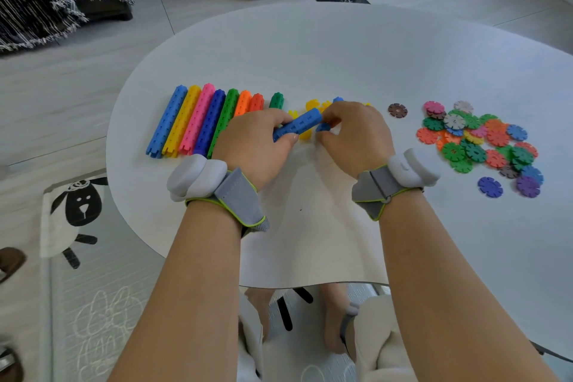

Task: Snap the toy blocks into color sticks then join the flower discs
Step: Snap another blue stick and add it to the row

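Blue stick still being built

The left hand (257, 139) grips a short blue stick (299, 125) just above the table (310, 56). The right hand (353, 133) pinches a loose blue block (323, 127) beside the stick's end. The next move, I judge, is to align them and press. Finished sticks (198, 121) lie to the left. The flower discs (477, 139) lie heaped loose, untouched, with no container in view.

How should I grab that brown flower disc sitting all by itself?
Probably from straight above, pinching opposite edges of the brown flower disc. It lies flat on the table, apart from the pile of discs, so only its notched rim offers fingertips a hold.
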`<state>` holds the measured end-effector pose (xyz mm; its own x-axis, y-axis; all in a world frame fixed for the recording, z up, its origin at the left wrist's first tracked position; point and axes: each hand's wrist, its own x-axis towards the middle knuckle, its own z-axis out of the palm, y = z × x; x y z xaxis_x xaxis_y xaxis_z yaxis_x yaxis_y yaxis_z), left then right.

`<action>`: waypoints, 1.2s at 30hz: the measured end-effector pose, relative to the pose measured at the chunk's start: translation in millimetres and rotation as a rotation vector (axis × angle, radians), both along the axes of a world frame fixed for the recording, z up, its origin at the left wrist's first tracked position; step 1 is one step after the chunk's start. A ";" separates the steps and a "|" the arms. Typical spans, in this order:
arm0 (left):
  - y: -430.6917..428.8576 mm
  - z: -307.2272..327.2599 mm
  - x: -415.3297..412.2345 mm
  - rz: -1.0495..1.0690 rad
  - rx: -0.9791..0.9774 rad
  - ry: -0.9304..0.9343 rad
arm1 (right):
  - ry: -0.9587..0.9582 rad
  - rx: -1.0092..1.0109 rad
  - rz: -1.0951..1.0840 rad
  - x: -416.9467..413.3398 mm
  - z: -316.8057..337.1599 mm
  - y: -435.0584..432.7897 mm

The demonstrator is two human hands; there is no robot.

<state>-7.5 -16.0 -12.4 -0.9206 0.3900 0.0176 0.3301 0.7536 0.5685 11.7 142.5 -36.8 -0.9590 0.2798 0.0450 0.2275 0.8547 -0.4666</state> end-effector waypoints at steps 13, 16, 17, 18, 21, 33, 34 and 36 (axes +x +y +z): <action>2.8 -0.4 0.6 0.004 0.011 0.011 | 0.274 -0.583 -0.124 6.1 17.4 1.3; 3.7 -0.8 0.5 0.010 0.003 0.012 | 0.291 -0.653 -0.165 7.9 16.0 5.1; 4.1 -0.9 0.5 0.010 0.007 0.010 | 0.296 -0.664 -0.171 8.2 15.8 6.6; 4.4 -0.7 0.8 0.007 0.009 0.007 | 0.295 -0.664 -0.165 8.1 15.2 8.2; 5.9 -0.4 1.1 -0.003 0.010 0.000 | 0.283 -0.649 -0.127 8.3 14.7 11.5; 7.5 0.9 3.4 -0.028 0.035 -0.008 | 0.290 -0.808 -0.116 9.1 15.6 10.4; 7.3 0.6 3.2 -0.027 0.036 -0.008 | 0.289 -0.813 -0.117 9.2 15.3 10.1; 6.7 0.2 3.0 -0.020 0.038 -0.007 | 0.289 -0.832 -0.114 9.0 15.4 9.7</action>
